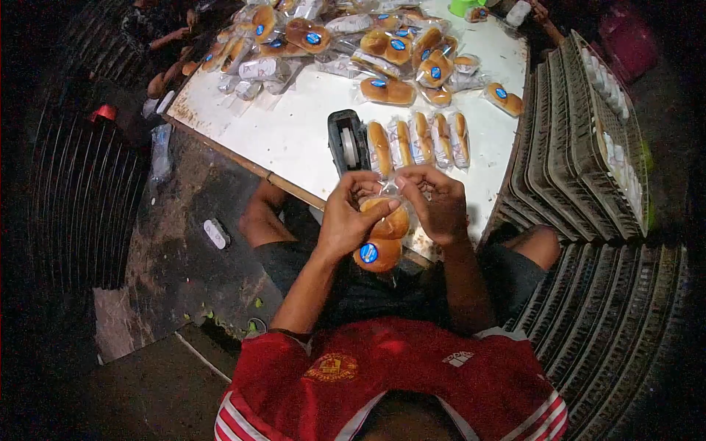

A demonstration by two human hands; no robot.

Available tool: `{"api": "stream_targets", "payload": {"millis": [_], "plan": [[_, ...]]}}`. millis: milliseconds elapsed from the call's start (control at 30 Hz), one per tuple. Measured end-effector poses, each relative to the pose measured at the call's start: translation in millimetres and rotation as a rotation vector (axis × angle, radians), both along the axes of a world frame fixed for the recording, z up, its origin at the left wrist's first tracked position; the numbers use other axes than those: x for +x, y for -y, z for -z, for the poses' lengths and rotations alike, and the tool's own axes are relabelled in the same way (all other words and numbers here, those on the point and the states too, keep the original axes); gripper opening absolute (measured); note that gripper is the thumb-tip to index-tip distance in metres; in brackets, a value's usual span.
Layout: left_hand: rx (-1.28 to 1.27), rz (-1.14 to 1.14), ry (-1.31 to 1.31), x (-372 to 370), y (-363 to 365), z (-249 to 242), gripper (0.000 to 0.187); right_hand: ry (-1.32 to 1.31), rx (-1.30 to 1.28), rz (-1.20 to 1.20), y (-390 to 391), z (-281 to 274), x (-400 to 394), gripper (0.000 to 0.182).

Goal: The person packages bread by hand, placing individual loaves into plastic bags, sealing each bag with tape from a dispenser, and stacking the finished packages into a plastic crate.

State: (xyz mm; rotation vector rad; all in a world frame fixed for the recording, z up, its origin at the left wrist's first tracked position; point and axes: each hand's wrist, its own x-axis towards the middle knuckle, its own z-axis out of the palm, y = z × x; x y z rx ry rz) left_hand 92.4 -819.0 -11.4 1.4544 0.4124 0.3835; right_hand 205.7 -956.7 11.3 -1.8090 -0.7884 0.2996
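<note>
Holding a bagged bun [390,245], the left hand [346,222] curled half-closed; the right hand [443,212] pinched its top. Light pressure seemed best.

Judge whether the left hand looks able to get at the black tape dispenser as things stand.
Likely yes: the black tape dispenser stands on the table just beyond the left hand, with nothing between them. That hand holds a bagged bun, though, so it would probably have to let go first.
</note>
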Motion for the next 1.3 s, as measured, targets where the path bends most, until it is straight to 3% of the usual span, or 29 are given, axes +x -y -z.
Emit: {"api": "stream_targets", "payload": {"millis": [67, 100, 200, 233, 333, 367, 467, 500, 600, 633, 733, 767, 867, 933, 1000, 1033, 1133, 1233, 1300], "plan": [[-0.115, -0.027, -0.070, -3.4, 1.3, -12.7, 0.023, -0.114, 0.025, 0.164, -5.2, 3.0, -9.7, 0.023], [-0.050, 0.027, -0.149, -5.1, -2.8, -10.2, 0.021, 0.071, 0.050, 0.183, -8.0, 4.2, -13.5, 0.014], [0.083, 0.001, 0.056, -3.6, -6.7, -0.4, 0.017, 0.329, -0.028, -0.039, -3.2, 2.8, -10.4, 0.014], [0.190, -0.061, 0.136, -2.4, -5.1, 1.6, 0.015, 0.308, -0.029, -0.087, -0.8, 4.5, -6.2, 0.017], [-0.541, 0.014, 0.016, -2.4, 4.8, -9.4, 0.017, 0.205, 0.003, -0.187, 9.7, 2.5, 6.4, 0.016], [-0.094, 0.077, 0.078, -0.7, -2.1, 6.7, 0.017, 0.164, 0.024, -0.136, 8.6, 1.5, 4.1, 0.017], [-0.332, 0.104, -0.207, -0.5, -8.4, 9.1, 0.016, 0.251, -0.216, 0.173, -1.7, 4.0, -19.3, 0.021], [-0.443, 0.049, -0.178, 0.5, -1.7, 1.2, 0.013, 0.078, -0.327, 0.218, -3.8, 4.7, -24.4, 0.029], [0.041, -0.145, -0.162, -1.2, 8.9, 5.1, 0.016, -0.331, 0.122, 0.116, -4.2, 40.1, -34.8, 0.034], [0.310, -0.160, -0.007, -4.5, 11.0, 1.9, 0.014, -0.497, 0.129, 0.056, 0.6, 39.5, -39.3, 0.025], [0.250, -0.196, 0.361, -11.3, 12.7, -2.6, 0.024, -0.795, 0.385, -0.105, -3.4, 37.6, -54.7, 0.042], [0.108, -0.187, 0.407, -12.9, 14.6, -3.9, 0.041, -0.886, 0.362, -0.414, -0.6, 48.2, -47.0, 0.062], [0.070, -0.205, 0.320, -18.2, 11.2, -19.9, 0.049, -0.902, 0.388, -0.415, -8.1, 13.7, -57.0, 0.065], [0.557, -0.002, 0.290, -22.9, -9.2, -22.0, 0.070, -0.827, 0.385, -0.385, -13.3, 22.3, -48.2, 0.068], [0.531, 0.076, 0.207, -28.8, -13.9, -8.7, 0.068, -0.850, 0.402, -0.313, -20.6, 23.9, -47.6, 0.069], [0.493, 0.052, 0.185, -30.8, -17.8, -10.2, 0.066, -0.642, 0.350, -0.256, -32.2, 34.4, -47.3, 0.074], [0.439, -0.015, 0.104, -37.1, -27.7, -15.0, 0.062, -0.433, 0.038, 0.009, -59.3, 37.3, -25.3, 0.065], [0.540, -0.061, 0.009, -40.3, -34.3, -16.5, 0.060, -0.327, -0.443, -0.040, -85.7, 55.3, 5.3, 0.041], [0.656, -0.061, -0.017, -44.3, -38.9, -14.5, 0.060, -0.111, -0.225, 0.032, -83.6, 76.7, -3.1, 0.034]]}}
